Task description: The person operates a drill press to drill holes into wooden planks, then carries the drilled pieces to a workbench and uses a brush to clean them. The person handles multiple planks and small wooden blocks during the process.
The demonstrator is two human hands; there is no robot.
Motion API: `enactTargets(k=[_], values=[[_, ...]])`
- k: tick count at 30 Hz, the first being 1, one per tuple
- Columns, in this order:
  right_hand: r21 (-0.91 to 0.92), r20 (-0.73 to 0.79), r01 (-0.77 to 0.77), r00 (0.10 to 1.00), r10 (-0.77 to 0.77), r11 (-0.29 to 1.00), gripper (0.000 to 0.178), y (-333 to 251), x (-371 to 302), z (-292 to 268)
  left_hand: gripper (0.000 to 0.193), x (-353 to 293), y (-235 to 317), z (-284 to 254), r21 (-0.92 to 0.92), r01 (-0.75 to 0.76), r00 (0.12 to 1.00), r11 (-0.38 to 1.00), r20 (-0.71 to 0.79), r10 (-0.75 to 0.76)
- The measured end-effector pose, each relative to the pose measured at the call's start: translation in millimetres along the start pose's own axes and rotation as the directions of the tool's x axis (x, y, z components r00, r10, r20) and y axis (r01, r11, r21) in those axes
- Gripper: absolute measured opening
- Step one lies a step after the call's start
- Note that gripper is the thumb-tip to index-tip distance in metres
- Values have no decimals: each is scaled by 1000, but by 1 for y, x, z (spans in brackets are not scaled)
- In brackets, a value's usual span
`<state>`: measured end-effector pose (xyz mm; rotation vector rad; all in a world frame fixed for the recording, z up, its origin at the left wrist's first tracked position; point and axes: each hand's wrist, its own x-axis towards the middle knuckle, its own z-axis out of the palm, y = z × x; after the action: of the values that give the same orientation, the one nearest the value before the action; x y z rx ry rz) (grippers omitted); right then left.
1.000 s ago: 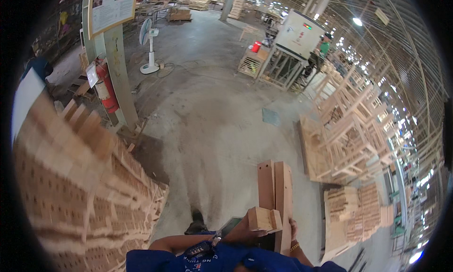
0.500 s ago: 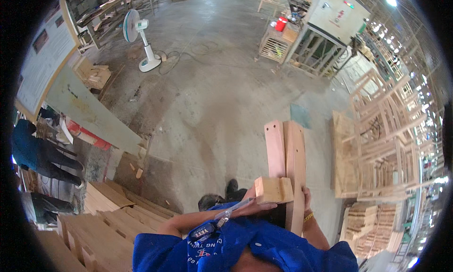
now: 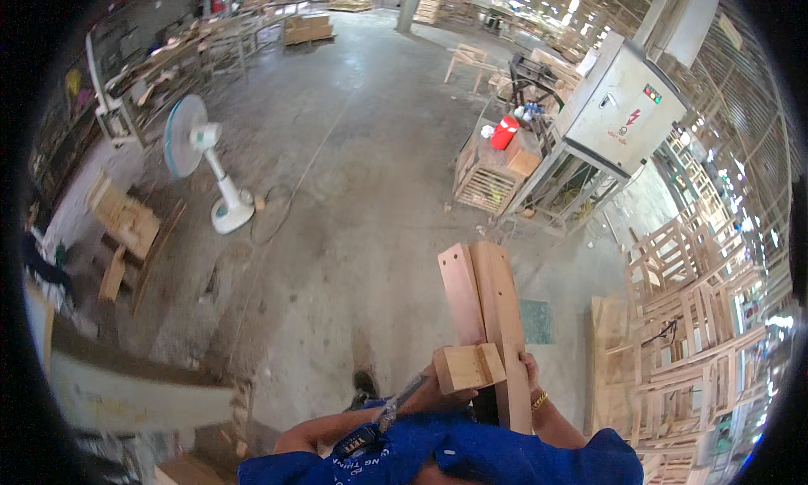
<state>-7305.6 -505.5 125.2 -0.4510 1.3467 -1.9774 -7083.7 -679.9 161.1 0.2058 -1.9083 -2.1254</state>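
Observation:
Held against my blue shirt is a bundle of bare wooden pieces. A long wooden beam (image 3: 503, 317) with drilled holes points away from me, beside a pinkish wooden board (image 3: 461, 291) with two holes near its far end. Shorter wooden blocks (image 3: 463, 368) lie crosswise near my body. My left hand (image 3: 446, 392) is closed under these blocks, its fingers partly hidden by them. On the beam's right side, my right hand (image 3: 531, 374) grips the wood, a yellow bracelet at its wrist.
A white pedestal fan (image 3: 227, 207) stands ahead left, its cable on the concrete floor. Ahead right are a grey electrical cabinet (image 3: 623, 106) and a slatted wooden crate (image 3: 488, 178) bearing a red container (image 3: 504, 133). Stacked wooden frames (image 3: 690, 291) line the right. A pale panel (image 3: 135, 392) is near left.
The view has shifted forward: fan and cabinet appear lower and larger, and the stacked wood at lower left has mostly left view. Both hands keep hold of the wooden pieces.

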Motion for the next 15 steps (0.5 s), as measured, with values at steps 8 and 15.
enactTargets(k=[8, 15], values=[[249, -232, -71, 964, 131, 966, 36, 34, 204, 54, 68, 203, 14, -157, -359, 80, 996, 930, -7, -88], [227, -145, -322, 922, 358, 919, 37, 1, 457, 138, 62, 386, 3, -323, 10, 95, 991, 995, -94, -94]])
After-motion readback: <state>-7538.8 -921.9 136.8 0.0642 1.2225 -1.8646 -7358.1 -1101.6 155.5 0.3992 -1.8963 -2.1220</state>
